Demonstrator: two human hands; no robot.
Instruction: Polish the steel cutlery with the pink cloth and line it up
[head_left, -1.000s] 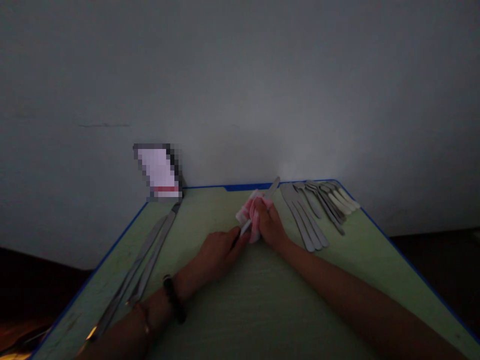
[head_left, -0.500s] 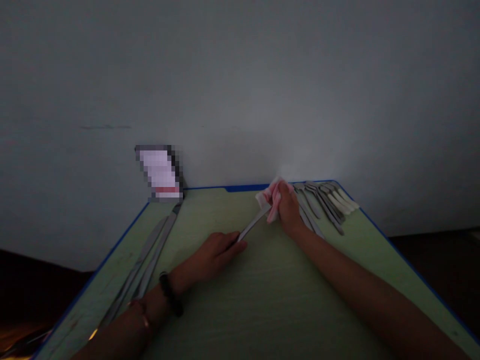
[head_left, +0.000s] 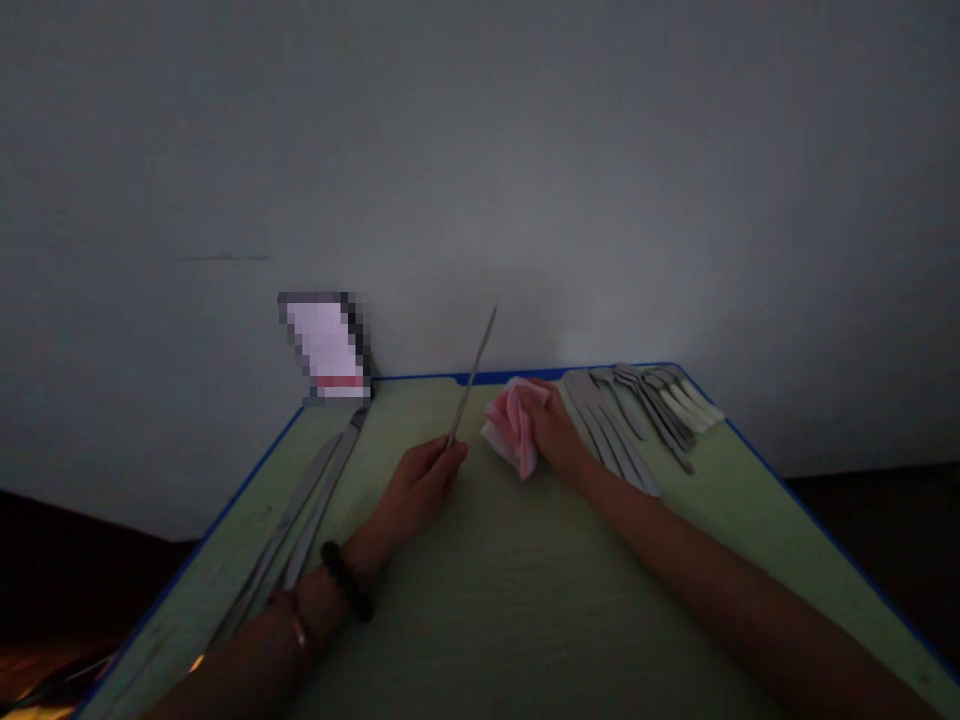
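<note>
My left hand (head_left: 426,482) is closed round the handle end of a table knife (head_left: 474,372). The blade is tilted upward, and its tip stands out against the wall. To the right, my right hand (head_left: 551,425) grips a bunched pink and white cloth (head_left: 517,425), which is apart from the knife. Several knives (head_left: 611,440) lie side by side just beyond my right hand. On the left, by my left forearm, more long knives (head_left: 322,500) lie on the table, their near ends partly hidden by the arm.
The pale green table (head_left: 510,600) has a blue edge and stands against a grey wall (head_left: 480,180). Forks and spoons (head_left: 656,410), some white-handled (head_left: 682,398), lie at the back right. A blurred-out phone-like object (head_left: 326,345) leans at the back left.
The cloth in my right hand slid outward along the knife, then came off it and back toward me. My left hand moved slightly left and raised the blade more upright.
</note>
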